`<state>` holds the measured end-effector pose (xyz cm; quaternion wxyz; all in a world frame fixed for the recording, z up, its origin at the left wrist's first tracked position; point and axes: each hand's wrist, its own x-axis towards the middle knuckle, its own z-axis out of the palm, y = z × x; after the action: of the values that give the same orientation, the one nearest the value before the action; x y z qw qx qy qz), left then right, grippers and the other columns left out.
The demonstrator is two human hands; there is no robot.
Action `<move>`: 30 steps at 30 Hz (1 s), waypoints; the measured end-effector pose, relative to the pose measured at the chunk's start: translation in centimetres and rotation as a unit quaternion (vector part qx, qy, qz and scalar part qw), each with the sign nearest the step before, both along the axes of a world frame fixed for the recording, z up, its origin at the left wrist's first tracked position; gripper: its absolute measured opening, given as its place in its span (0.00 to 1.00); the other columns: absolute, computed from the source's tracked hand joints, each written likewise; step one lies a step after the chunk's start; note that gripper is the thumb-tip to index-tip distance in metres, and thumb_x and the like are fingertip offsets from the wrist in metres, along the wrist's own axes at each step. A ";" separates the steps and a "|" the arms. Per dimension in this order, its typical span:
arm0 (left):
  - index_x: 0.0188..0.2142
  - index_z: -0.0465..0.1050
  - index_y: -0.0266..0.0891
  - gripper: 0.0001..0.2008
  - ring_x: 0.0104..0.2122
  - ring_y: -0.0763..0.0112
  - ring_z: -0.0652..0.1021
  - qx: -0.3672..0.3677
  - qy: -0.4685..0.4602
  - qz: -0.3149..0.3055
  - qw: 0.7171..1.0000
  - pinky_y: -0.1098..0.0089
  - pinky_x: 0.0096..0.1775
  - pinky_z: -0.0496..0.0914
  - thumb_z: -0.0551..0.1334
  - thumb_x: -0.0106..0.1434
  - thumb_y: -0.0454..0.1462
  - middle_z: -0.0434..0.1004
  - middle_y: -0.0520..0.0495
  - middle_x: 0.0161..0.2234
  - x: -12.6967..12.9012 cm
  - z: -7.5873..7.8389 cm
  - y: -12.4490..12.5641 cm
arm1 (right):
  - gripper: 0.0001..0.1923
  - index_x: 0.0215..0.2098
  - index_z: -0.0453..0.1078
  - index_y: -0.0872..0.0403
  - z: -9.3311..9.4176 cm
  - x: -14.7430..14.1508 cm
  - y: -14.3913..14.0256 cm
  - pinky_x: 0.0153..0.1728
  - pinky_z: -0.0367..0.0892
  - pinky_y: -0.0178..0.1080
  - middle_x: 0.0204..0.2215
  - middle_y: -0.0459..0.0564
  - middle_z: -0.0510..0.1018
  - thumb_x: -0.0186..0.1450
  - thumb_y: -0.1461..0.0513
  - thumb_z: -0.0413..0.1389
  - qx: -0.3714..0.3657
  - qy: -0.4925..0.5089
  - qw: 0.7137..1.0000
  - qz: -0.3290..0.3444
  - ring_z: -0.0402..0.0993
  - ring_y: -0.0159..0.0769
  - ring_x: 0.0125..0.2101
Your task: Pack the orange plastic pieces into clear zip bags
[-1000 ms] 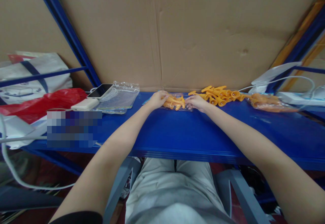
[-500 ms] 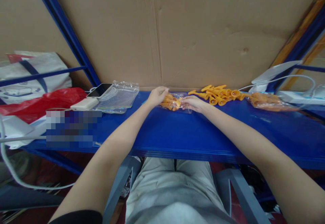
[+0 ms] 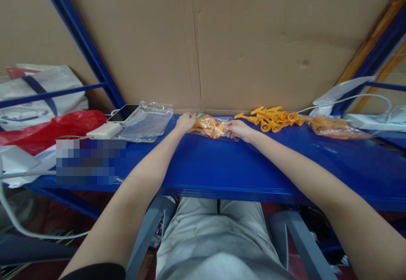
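A small clear plastic bag (image 3: pixel 209 126) filled with orange plastic parts lies on the blue shelf (image 3: pixel 222 166) near the cardboard back wall. My left hand (image 3: pixel 185 122) grips its left end and my right hand (image 3: pixel 236 128) grips its right end, so the bag is stretched between them. Just right of my right hand lies a loose pile of orange parts (image 3: pixel 272 118).
A stack of empty clear bags (image 3: pixel 149 121), a phone (image 3: pixel 123 113) and a white power bank (image 3: pixel 103 131) lie to the left. A red bag (image 3: pixel 50 130) sits further left. Another filled bag of orange parts (image 3: pixel 336 127) and white cables (image 3: pixel 364 102) lie at the right.
My left hand has slid left along the bag to its end, and the bag now lies pulled out longer between both hands. My right hand has stayed nearly still.
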<state>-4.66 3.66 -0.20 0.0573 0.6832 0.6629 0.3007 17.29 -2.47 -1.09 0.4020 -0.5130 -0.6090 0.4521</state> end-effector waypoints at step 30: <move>0.35 0.83 0.42 0.14 0.56 0.60 0.74 -0.018 0.102 -0.284 0.953 0.65 0.59 0.64 0.59 0.53 0.34 0.81 0.50 0.48 -0.6 2.1 -1.4 | 0.06 0.22 0.70 0.55 1.8 2.5 0.6 0.34 0.66 0.35 0.23 0.45 0.76 0.57 0.68 0.58 0.169 -0.085 0.978 -0.082 0.70 0.30 0.26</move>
<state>-5.21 2.28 1.90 0.0846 0.8693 0.4492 0.1883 19.81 -1.87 0.71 0.4657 -0.5224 -0.6644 0.2625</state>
